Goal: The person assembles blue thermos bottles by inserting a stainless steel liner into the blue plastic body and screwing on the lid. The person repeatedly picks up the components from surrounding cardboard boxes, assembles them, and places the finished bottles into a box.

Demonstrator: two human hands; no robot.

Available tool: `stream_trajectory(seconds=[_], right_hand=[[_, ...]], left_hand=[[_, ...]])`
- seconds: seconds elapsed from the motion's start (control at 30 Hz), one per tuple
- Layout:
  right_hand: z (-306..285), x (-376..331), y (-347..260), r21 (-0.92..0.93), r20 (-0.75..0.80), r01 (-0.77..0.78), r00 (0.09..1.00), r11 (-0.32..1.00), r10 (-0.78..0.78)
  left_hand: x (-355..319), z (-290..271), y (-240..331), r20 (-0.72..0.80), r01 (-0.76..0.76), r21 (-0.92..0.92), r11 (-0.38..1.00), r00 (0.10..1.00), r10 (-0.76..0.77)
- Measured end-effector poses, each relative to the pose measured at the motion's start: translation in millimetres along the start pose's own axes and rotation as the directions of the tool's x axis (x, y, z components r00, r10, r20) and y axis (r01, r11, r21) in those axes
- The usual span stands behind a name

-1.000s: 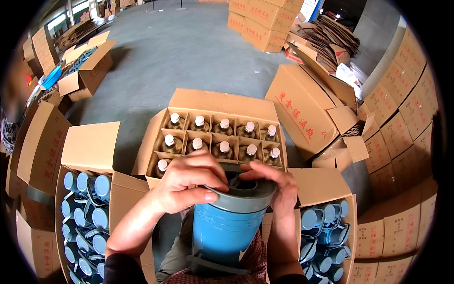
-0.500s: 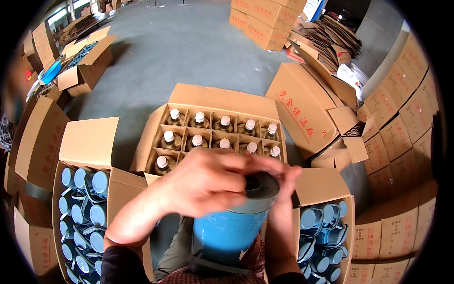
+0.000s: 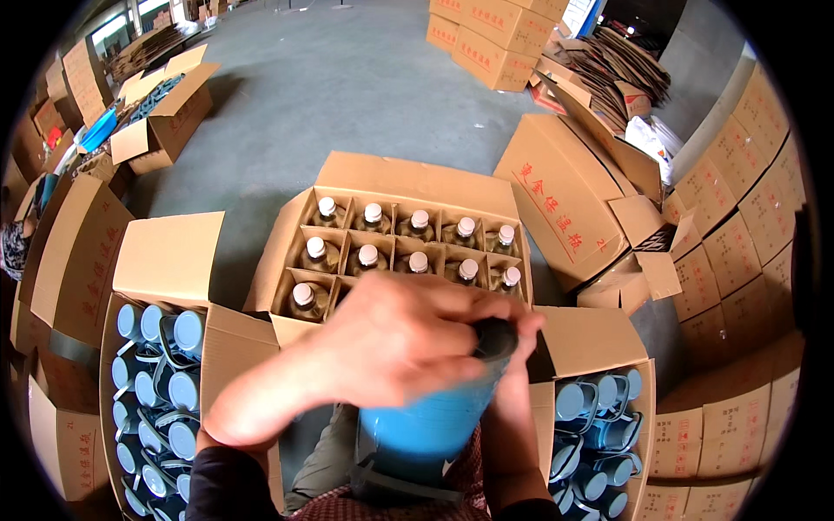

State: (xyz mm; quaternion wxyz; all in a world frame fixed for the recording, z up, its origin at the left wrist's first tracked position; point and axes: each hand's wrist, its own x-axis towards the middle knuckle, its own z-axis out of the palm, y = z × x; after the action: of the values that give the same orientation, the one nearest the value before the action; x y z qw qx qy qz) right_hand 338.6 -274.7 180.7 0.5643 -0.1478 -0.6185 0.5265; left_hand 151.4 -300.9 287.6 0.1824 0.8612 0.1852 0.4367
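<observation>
In front of my lap stands a blue thermos casing [image 3: 426,430], tilted with its top leaning to the right and away from me. Its dark grey mouth [image 3: 495,337] is partly covered by my fingers. My left hand [image 3: 395,334], smeared by motion, lies curled over the top rim from the left. Around the far right side of the casing wraps my right hand [image 3: 521,343], mostly hidden behind it. Just beyond, a divided carton [image 3: 417,169] holds several glass liners [image 3: 317,252] with white caps, one per compartment.
Open cartons of blue thermos parts with handles stand at my left [image 3: 239,347] and right [image 3: 591,343]. An open carton [image 3: 565,200] leans at the right, before stacked sealed cartons [image 3: 730,252]. Flattened cardboard [image 3: 621,74] lies farther back. Grey floor [image 3: 347,87] stretches ahead.
The casing's top has tipped farther right, so less of its mouth shows. My left hand has moved slightly right and down with it; the right hand keeps its hold.
</observation>
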Motion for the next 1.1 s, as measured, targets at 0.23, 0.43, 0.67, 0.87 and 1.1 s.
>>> stream_trajectory(seconds=[0.23,0.43,0.67,0.87,1.1], right_hand=[[14.0,-1.9,-30.2,-0.111,0.018,0.110,0.994,0.988,-0.109],[30.5,9.7,-115.6,-0.039,0.411,0.181,0.899,0.983,-0.149],[65.9,27.1,-190.6,-0.521,0.722,0.261,0.643,0.813,0.256],[105.4,5.8,-217.8,-0.788,0.610,0.480,0.694,0.386,0.382],[55.0,-6.3,-205.4,-0.985,-0.016,-0.107,0.843,0.138,0.538]], left_hand=[[-19.0,2.0,-10.0,-0.085,-0.181,-0.130,0.975,0.982,0.171],[-75.6,79.5,-46.5,-0.254,0.085,-0.825,0.559,0.828,-0.501],[-123.2,188.8,-23.7,0.211,0.205,-0.975,-0.088,0.723,-0.658],[-127.0,189.6,-20.4,0.184,0.222,-0.974,-0.034,0.698,-0.692],[-131.5,148.1,24.0,0.102,0.612,-0.743,0.271,0.505,-0.857]])
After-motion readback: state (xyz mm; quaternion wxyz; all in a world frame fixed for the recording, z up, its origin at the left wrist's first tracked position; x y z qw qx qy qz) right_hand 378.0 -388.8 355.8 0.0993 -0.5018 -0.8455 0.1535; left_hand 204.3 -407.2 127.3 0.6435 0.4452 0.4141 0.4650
